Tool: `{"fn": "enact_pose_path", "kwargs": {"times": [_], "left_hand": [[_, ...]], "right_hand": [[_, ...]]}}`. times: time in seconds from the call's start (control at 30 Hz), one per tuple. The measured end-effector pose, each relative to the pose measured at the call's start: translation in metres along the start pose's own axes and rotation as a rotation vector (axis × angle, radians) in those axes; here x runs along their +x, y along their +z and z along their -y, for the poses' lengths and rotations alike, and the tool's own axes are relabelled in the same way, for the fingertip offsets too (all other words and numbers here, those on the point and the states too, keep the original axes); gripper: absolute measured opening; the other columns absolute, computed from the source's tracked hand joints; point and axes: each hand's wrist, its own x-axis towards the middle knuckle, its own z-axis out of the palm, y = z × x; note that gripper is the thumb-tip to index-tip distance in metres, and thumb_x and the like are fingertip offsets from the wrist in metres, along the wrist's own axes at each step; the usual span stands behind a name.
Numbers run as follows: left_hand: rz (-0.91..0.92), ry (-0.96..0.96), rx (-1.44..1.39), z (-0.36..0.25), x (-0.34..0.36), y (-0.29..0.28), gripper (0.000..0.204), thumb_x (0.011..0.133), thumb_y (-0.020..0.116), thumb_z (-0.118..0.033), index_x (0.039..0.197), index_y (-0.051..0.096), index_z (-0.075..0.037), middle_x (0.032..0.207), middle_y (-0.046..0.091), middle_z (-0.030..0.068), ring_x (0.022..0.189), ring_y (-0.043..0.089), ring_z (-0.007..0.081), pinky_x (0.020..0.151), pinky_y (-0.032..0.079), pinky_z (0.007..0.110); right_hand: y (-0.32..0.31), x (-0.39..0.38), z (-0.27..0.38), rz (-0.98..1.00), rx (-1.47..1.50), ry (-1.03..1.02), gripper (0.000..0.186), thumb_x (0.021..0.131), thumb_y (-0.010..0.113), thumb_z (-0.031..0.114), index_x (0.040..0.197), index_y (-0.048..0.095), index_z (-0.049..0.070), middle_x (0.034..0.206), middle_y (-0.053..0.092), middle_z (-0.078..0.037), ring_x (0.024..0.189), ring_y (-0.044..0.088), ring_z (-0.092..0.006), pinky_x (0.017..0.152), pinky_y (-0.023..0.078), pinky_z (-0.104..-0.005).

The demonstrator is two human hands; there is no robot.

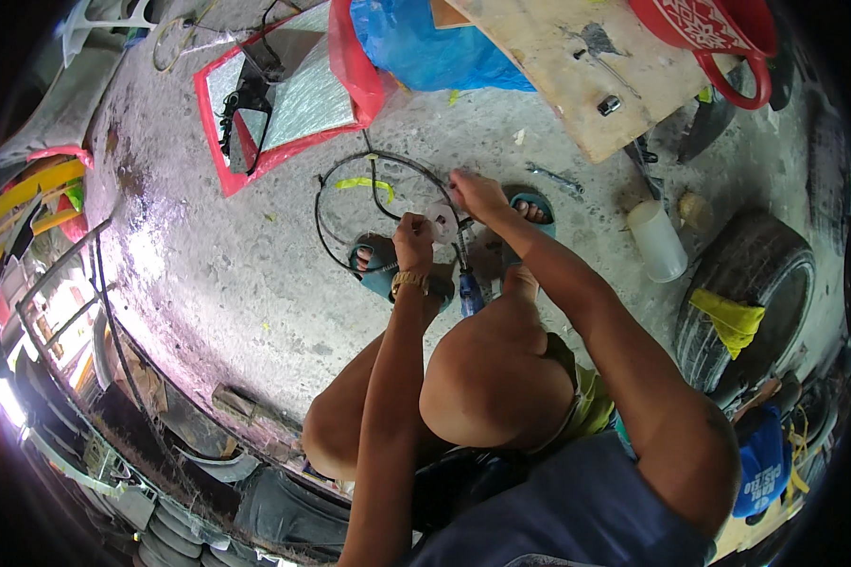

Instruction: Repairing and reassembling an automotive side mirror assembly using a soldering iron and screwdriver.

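Left hand (413, 242) grips a pale disc (444, 217) (translucent, perhaps).

On the grey floor (189, 283), far left, a red-edged silvery sheet (317, 90) carries a black part (246, 102). Right of it are blue plastic (430, 52) and a pale board (615, 132), a red handled vessel (695, 26) by the board's right end. Nearer, rightward, come a wrench (554, 178), a whitish cylinder (657, 244) and a tyre (742, 253) bearing yellow cloth (728, 321).

Gold wristwatch (408, 280), dark-blue shirt (577, 506)
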Motion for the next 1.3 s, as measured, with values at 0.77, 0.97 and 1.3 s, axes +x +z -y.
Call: {"fn": "enact_pose_path", "kwargs": {"times": [0.77,0.97,1.3], "left_hand": [[-0.041,-0.023,0.058,0.000,0.009,-0.014,0.009,0.083,0.062,-0.008,0.088,0.062,0.000,0.077,0.068,0.0170,0.073,0.067,0.0319,0.066,0.052,0.038],[-0.093,0.081,0.142,-0.005,0.009,-0.005,0.006,0.080,0.059,-0.004,0.085,0.061,0.000,0.082,0.064,0.0191,0.078,0.062,0.0388,0.069,0.050,0.045],[-0.131,0.153,0.179,-0.013,0.012,-0.010,0.006,0.081,0.059,-0.006,0.083,0.062,-0.001,0.085,0.064,0.0196,0.078,0.062,0.0399,0.069,0.051,0.045]], "right_hand": [[-0.041,-0.021,0.032,-0.180,0.326,0.030,0.019,0.090,0.061,0.021,0.103,0.052,0.011,0.073,0.063,-0.015,0.067,0.063,-0.0362,0.059,0.049,-0.0462],[-0.059,-0.042,0.054,-0.230,0.392,-0.025,0.018,0.089,0.062,0.024,0.100,0.055,0.013,0.068,0.063,-0.015,0.068,0.064,-0.0370,0.058,0.049,-0.0467],[-0.021,0.020,-0.024,-0.060,-0.202,0.026,0.022,0.091,0.056,0.019,0.110,0.054,0.006,0.073,0.066,-0.013,0.070,0.065,-0.0342,0.059,0.051,-0.0453]]}}
